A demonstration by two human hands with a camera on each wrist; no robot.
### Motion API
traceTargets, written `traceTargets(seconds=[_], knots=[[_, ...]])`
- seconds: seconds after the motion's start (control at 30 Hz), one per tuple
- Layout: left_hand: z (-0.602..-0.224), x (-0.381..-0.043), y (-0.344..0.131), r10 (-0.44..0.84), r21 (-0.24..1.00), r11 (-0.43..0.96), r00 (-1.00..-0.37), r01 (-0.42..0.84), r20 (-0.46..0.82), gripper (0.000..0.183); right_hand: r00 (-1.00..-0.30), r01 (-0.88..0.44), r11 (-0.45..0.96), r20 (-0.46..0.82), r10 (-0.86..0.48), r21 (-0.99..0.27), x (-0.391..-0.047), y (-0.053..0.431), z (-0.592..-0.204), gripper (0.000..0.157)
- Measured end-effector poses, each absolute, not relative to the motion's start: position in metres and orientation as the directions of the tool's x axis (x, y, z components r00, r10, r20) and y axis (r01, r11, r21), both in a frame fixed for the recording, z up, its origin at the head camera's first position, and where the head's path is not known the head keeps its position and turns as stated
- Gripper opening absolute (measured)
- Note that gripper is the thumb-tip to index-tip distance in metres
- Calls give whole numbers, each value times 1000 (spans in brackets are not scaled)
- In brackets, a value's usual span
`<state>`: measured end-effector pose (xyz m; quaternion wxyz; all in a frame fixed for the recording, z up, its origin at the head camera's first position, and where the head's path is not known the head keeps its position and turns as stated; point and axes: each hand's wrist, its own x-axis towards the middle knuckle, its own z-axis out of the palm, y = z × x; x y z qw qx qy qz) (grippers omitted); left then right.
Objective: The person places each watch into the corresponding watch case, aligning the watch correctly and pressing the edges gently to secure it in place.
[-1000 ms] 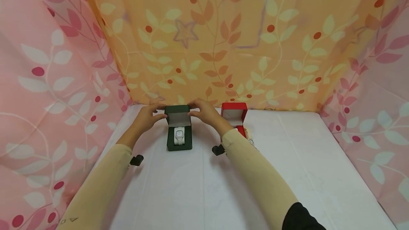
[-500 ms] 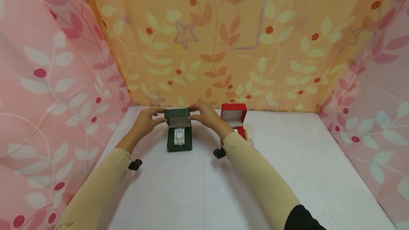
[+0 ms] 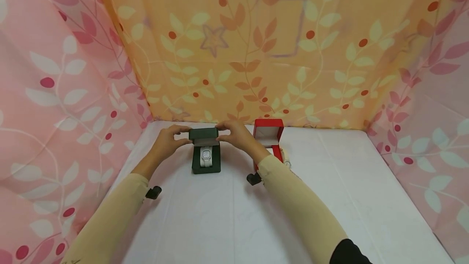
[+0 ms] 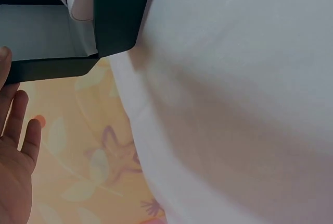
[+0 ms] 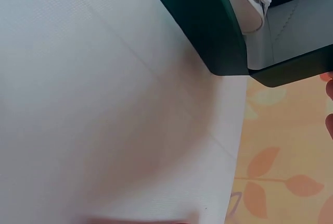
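Observation:
A dark green watch box (image 3: 217,165) stands on the white cloth with its lid (image 3: 203,133) raised and leaning forward. Inside it sits a white wristwatch (image 3: 206,156) with a squarish dial, wrapped upright; its band (image 5: 243,10) also shows in the right wrist view. My left hand (image 3: 165,142) pinches the lid's left side between thumb and fingers. On the opposite side my right hand (image 3: 236,135) pinches the lid too, and only its fingertips show at the edge of the right wrist view. The lid's pale lining (image 4: 41,31) shows in the left wrist view.
Just behind my right wrist stands an open red watch box (image 3: 269,123), its lower part partly hidden by my forearm. A pale-banded wristwatch (image 3: 286,159) is at its right side. A patterned orange cloth (image 3: 227,72) rises at the table's back, with pink cloth (image 3: 55,133) on both sides.
The green box's lid has tipped forward and down, with both hands following it. Less of the lid's lining shows now. The red box has stayed put.

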<state>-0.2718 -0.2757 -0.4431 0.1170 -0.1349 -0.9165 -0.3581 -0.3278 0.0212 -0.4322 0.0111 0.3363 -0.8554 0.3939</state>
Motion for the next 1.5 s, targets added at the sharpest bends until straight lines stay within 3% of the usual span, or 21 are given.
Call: traceTargets(seconds=[0.77, 1.5], knots=[[-462, -252, -274, 123, 698, 611, -916, 374, 383, 46, -731, -666, 463, 389, -560, -585, -312, 25, -449, 45], [-477, -238, -269, 166, 573, 636, -816, 517, 553, 57, -700, -713, 554, 399, -592, -430, -296, 29, -458, 54]])
